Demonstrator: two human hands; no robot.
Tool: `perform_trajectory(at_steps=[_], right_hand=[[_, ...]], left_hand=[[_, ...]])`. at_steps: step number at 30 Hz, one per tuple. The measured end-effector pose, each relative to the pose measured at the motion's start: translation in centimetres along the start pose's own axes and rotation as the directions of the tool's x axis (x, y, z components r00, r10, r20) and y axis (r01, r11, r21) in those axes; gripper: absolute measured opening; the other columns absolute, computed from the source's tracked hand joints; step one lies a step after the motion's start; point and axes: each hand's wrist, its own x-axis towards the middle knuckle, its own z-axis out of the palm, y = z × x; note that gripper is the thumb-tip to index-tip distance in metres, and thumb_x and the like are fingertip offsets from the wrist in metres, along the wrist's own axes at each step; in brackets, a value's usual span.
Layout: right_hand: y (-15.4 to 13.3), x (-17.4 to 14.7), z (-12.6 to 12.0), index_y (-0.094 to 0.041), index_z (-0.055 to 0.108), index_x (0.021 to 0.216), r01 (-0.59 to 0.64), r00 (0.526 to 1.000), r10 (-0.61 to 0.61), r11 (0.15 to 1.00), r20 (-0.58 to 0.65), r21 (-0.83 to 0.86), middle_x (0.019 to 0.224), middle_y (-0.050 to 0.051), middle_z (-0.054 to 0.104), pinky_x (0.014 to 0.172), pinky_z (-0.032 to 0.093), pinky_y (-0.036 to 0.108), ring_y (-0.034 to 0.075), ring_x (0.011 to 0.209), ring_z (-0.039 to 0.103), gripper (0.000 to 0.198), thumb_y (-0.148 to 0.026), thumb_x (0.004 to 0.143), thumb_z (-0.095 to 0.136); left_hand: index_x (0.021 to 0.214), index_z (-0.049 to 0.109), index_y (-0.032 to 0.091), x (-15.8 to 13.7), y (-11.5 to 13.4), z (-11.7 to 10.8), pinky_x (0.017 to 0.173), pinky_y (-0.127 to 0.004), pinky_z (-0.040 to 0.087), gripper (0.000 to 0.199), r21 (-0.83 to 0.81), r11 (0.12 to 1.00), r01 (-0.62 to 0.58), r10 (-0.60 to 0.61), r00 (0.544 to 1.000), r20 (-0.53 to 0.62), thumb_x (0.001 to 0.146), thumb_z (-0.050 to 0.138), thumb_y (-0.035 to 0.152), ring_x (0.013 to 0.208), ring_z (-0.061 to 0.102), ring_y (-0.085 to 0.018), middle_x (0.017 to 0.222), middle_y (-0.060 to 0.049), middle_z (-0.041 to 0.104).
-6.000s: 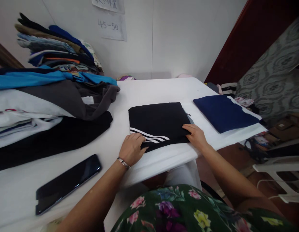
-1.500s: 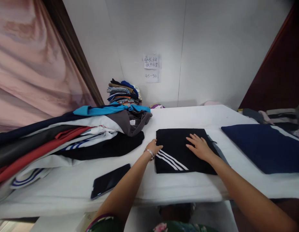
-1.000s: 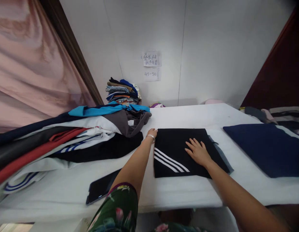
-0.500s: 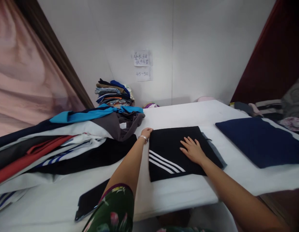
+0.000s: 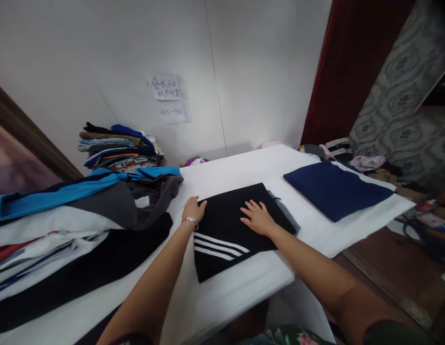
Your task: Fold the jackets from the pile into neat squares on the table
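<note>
A black garment point(image 5: 226, 206) with three white diagonal stripes lies folded flat into a rough rectangle. A grey piece point(image 5: 285, 211) sticks out from under its right edge. My right hand point(image 5: 259, 218) rests flat on the garment right of its middle, fingers spread, holding nothing. At the upper left edge of the black garment is my left hand point(image 5: 193, 211), with a bracelet at the wrist. Its thumb stands apart from the fingers and touches the cloth edge, and I see nothing gripped in it.
A folded navy garment point(image 5: 333, 189) lies to the right on the white table point(image 5: 237, 167). Loose clothes point(image 5: 111, 206) are heaped at the left. Behind them rises a stack of folded clothes point(image 5: 118, 146). Paper notes point(image 5: 170, 98) hang on the wall.
The view has turned to the right. My left hand has gone from pinching the garment's upper left corner to lying at its left edge with thumb apart. My right hand stays flat on the cloth.
</note>
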Motion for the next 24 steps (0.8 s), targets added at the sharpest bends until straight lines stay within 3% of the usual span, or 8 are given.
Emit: perform_trajectory(at_steps=[2,4,11,13,15,18,21,24], right_hand=[[0.0,0.0,-0.1,-0.023,0.044,0.14,-0.004,1.0,0.004,1.0,0.009,0.006,0.152,0.011,0.032,0.112,0.01,0.052,0.027,0.142,0.019,0.054,-0.05,0.094,0.035],[-0.1,0.0,0.0,-0.024,0.044,0.14,-0.007,1.0,0.006,1.0,0.008,0.013,0.152,0.01,0.031,0.113,0.01,0.052,0.027,0.143,0.018,0.054,-0.05,0.094,0.035],[1.0,0.4,-0.6,-0.022,0.052,0.135,-0.025,1.0,0.025,0.989,0.007,0.143,0.149,0.009,0.037,0.114,0.015,0.048,0.025,0.141,0.025,0.05,-0.046,0.091,0.045],[2.6,0.6,-1.6,-0.022,0.055,0.131,-0.092,0.992,0.106,0.979,-0.069,0.183,0.148,0.007,0.04,0.113,0.022,0.039,0.021,0.137,0.033,0.046,-0.041,0.091,0.046],[4.7,0.8,-2.8,-0.022,0.057,0.129,-0.227,0.953,0.256,0.957,-0.162,0.179,0.144,0.005,0.045,0.109,0.03,0.032,0.02,0.133,0.04,0.043,-0.037,0.092,0.044],[7.4,0.9,-4.0,-0.021,0.061,0.124,-0.411,0.886,0.431,0.901,-0.169,0.141,0.127,0.007,0.061,0.096,0.041,0.032,0.023,0.117,0.054,0.039,-0.036,0.092,0.042],[8.6,1.0,-4.0,-0.02,0.063,0.119,-0.48,0.861,0.49,0.871,-0.134,0.104,0.11,0.009,0.068,0.084,0.045,0.031,0.024,0.103,0.062,0.039,-0.039,0.091,0.044],[8.3,1.0,-3.3,-0.02,0.063,0.118,-0.508,0.849,0.511,0.859,-0.134,0.062,0.113,0.011,0.065,0.082,0.045,0.031,0.024,0.104,0.06,0.041,-0.043,0.091,0.045]], left_hand=[[0.133,0.049,0.015,-2.4,0.8,0.7,0.11,-0.039,0.03,0.059,0.1,0.984,-0.148,0.146,0.989,0.025,0.086,0.045,0.05,0.136,0.035,-0.027,0.147,-0.014,0.04],[0.136,0.046,0.016,-4.5,1.4,1.5,0.111,-0.047,0.027,0.063,0.197,0.953,-0.231,0.218,0.972,0.085,0.087,0.04,0.054,0.139,0.029,-0.029,0.15,-0.013,0.036],[0.141,0.04,0.018,-6.3,2.0,2.0,0.113,-0.051,0.021,0.066,0.292,0.925,-0.243,0.201,0.965,0.168,0.089,0.029,0.057,0.141,0.023,-0.03,0.153,-0.011,0.032],[0.142,0.039,0.017,-6.2,2.1,1.8,0.113,-0.051,0.021,0.067,0.297,0.922,-0.248,0.203,0.963,0.175,0.09,0.028,0.057,0.142,0.023,-0.03,0.153,-0.011,0.031],[0.142,0.039,0.017,-6.2,2.1,1.8,0.113,-0.051,0.02,0.067,0.298,0.921,-0.252,0.205,0.962,0.178,0.09,0.027,0.057,0.142,0.022,-0.03,0.153,-0.011,0.031],[0.142,0.039,0.016,-6.2,2.0,2.0,0.113,-0.052,0.019,0.068,0.287,0.923,-0.255,0.212,0.962,0.173,0.089,0.027,0.057,0.141,0.022,-0.031,0.153,-0.011,0.031],[0.142,0.04,0.017,-6.1,1.9,2.2,0.113,-0.052,0.019,0.068,0.27,0.928,-0.257,0.218,0.962,0.165,0.089,0.028,0.058,0.141,0.023,-0.031,0.152,-0.012,0.032],[0.141,0.041,0.017,-6.1,1.9,2.2,0.112,-0.052,0.02,0.067,0.265,0.93,-0.256,0.221,0.963,0.156,0.089,0.029,0.057,0.141,0.023,-0.031,0.152,-0.012,0.033]])
